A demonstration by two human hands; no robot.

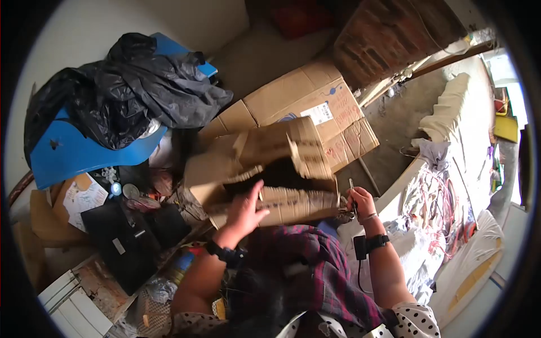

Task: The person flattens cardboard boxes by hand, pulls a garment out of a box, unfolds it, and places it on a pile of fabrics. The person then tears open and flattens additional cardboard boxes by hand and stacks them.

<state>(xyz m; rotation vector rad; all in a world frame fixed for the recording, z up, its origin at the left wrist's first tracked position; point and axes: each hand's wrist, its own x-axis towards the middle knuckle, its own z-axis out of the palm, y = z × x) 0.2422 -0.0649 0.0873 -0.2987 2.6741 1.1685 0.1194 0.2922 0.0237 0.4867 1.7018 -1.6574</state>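
While our left hand (243,215) is at the near side of the brown box (298,204), its fingers are wide, with the thumb stuck out away from the pointing finger. We cannot tell if the palm touches the box. Our right hand (360,201) is just beside the right end of the box. Its fingers are curled up tight around a small metal thing (351,184). The thin tip pokes up past the hand, but it is too small for us to tell what it is.

The brown box is right in front of us, just past our red and dark checked cloth (276,270). Its top is open, the inside looks dark, and some flaps have rough, torn edges. Its far part looks blurry.

Behind the box we see a big piece of cardboard (284,93) with a white label (317,113) on it. To the left, a crumpled black bag (141,84) lies on a blue panel (90,152). Nearer to us on that side are a flat black thing (115,242) and a paper (84,198) with writing on it. To the right, a tangle of wires (437,211) lies on something white. We have a black band (225,253) on our left wrist and a dark strap (376,242) on our right.
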